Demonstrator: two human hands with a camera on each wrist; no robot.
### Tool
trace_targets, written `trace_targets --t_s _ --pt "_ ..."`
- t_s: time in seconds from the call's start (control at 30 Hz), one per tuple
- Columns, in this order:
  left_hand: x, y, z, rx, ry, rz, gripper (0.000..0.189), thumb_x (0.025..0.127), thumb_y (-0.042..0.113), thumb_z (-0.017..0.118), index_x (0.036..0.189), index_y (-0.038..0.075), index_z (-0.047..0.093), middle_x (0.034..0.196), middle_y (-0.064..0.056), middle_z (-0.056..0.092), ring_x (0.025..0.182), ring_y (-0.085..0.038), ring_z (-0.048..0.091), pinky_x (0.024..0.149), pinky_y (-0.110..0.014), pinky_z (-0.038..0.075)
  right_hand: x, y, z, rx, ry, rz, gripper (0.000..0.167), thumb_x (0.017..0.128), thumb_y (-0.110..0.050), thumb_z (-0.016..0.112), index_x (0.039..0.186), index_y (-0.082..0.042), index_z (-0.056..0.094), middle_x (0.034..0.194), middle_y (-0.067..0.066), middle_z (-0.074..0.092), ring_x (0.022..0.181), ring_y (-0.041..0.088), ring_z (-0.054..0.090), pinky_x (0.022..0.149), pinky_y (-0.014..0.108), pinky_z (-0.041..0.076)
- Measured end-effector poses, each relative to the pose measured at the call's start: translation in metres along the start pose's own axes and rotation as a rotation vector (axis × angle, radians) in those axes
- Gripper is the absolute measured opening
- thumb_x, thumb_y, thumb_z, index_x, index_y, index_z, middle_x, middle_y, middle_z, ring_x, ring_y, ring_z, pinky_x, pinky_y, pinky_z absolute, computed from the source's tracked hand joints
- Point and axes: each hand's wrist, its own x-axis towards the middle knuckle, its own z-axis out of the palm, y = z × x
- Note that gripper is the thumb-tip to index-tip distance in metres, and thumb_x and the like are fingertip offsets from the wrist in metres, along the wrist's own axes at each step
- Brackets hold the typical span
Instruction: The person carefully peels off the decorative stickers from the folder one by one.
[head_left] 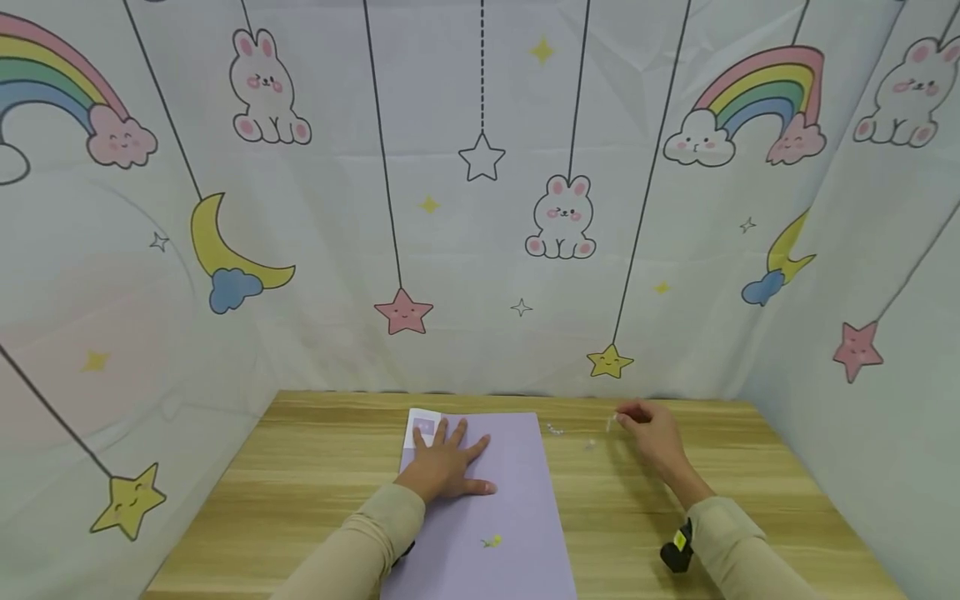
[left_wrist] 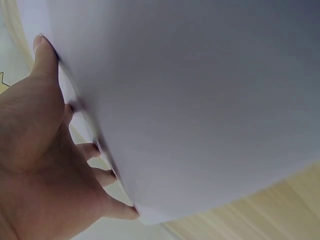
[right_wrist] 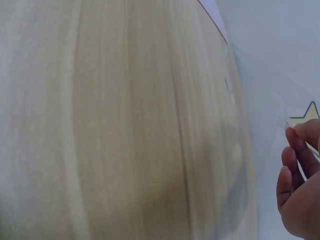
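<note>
My left hand (head_left: 446,468) lies flat with fingers spread on a light purple sheet (head_left: 517,483), near its upper left corner. A white patch with a purple square (head_left: 415,429) shows at that corner, partly under the fingers. In the left wrist view the fingertips (left_wrist: 131,212) press on the sheet. To the right of it, my right hand (head_left: 660,437) pinches a small clear strip (head_left: 610,422) between thumb and forefinger, above the table. What the strip is, I cannot tell. A small yellow flower-like piece (head_left: 492,542) lies on the sheet's lower part.
Between sheet and right hand, a small whitish curved piece (head_left: 555,430) and a clear bit (head_left: 590,445) lie on the wooden table (head_left: 315,467). A printed cloth (head_left: 480,350) hangs behind the table's far edge. A black device (head_left: 677,550) sits at the right wrist.
</note>
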Motion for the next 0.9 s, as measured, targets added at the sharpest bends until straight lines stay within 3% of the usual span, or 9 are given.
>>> trace_targets --t_s 0.27,0.53,0.9 --pt "0.002 -0.001 0.003 0.004 -0.002 -0.006 0.091 0.089 0.081 0.060 0.165 0.033 0.041 0.174 -0.015 0.026 0.159 -0.047 0.017 0.117 -0.081 0.011 -0.002 0.021 -0.005 -0.017 0.032 0.050 0.019 0.100 -0.012 0.074 0.112 0.002 0.078 0.107 0.015 0.076 0.096 0.018 0.065 0.079 0.021 0.048" --pt "0.001 0.001 0.005 0.010 -0.012 -0.008 0.091 0.089 0.080 0.060 0.165 0.033 0.041 0.174 -0.014 0.027 0.159 -0.047 0.017 0.117 -0.081 0.011 -0.006 0.039 -0.008 -0.039 0.042 0.037 0.015 0.098 -0.009 0.076 0.107 0.002 0.079 0.102 0.014 0.077 0.092 0.018 0.067 0.078 0.022 0.049" --pt "0.000 0.001 0.002 0.014 -0.010 -0.013 0.091 0.090 0.080 0.060 0.165 0.033 0.040 0.174 -0.014 0.026 0.160 -0.047 0.017 0.117 -0.081 0.011 -0.005 0.041 -0.005 -0.080 0.025 0.011 0.010 0.097 -0.005 0.076 0.102 0.002 0.079 0.097 0.013 0.077 0.088 0.020 0.067 0.075 0.026 0.050"
